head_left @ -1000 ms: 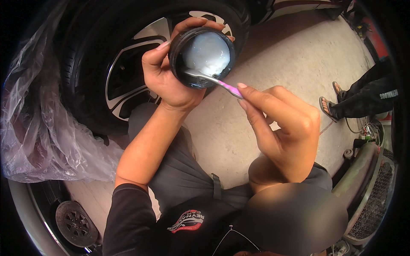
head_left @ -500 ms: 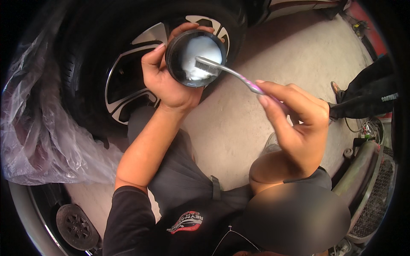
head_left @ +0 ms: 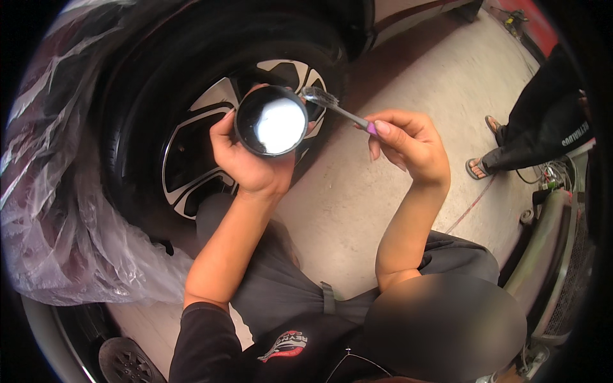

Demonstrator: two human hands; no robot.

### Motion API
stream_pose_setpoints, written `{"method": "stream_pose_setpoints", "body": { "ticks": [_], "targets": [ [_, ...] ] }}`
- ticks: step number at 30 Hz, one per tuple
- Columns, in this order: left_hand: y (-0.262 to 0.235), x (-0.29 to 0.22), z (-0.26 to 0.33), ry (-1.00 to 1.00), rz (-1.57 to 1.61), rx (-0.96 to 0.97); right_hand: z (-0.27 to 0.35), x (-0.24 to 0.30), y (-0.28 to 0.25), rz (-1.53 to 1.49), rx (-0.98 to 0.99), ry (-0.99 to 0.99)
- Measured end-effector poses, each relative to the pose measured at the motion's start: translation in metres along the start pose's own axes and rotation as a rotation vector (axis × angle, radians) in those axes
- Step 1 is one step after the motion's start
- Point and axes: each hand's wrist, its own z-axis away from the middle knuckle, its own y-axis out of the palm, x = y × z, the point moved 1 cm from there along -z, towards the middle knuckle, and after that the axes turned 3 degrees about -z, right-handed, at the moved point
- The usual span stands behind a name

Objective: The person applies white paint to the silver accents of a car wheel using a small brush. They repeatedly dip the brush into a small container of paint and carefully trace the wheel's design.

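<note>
My left hand (head_left: 252,163) is wrapped round a dark round tub (head_left: 249,131), held in front of the wheel with its mouth toward me. White liquid or cream (head_left: 281,126) shines inside it. Between the thumb and fingers of my right hand (head_left: 412,143) is a toothbrush (head_left: 350,115) with a grey and purple handle. Its bristled head lies just beyond the tub's upper right rim, over the tyre's edge in this view. Behind both stands a black tyre (head_left: 137,115) on an alloy wheel (head_left: 214,100) with black and silver spokes.
Clear plastic sheeting (head_left: 64,236) hangs at the left, beside the tyre. Another person's dark-trousered legs (head_left: 533,137) and sandalled feet stand at the right on the pale floor (head_left: 408,83). A bumper-like part with mesh (head_left: 562,287) lies at lower right, and a black spoked wheel (head_left: 128,360) at lower left.
The toothbrush has come out of the tub to beyond its upper right rim. My right hand has moved up and left. The tub sits lower and slightly left in view.
</note>
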Motion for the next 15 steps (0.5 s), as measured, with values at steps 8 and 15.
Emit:
{"method": "stream_pose_setpoints", "body": {
  "ticks": [8, 15],
  "targets": [
    [0.000, -0.007, 0.004, -0.009, 0.023, -0.038, -0.022, -0.043, -0.035, -0.311, -0.073, -0.053],
    [0.001, -0.012, 0.002, -0.003, 0.010, 0.014, -0.055, -0.134, -0.071, -0.493, -0.491, 0.030]
  ]
}}
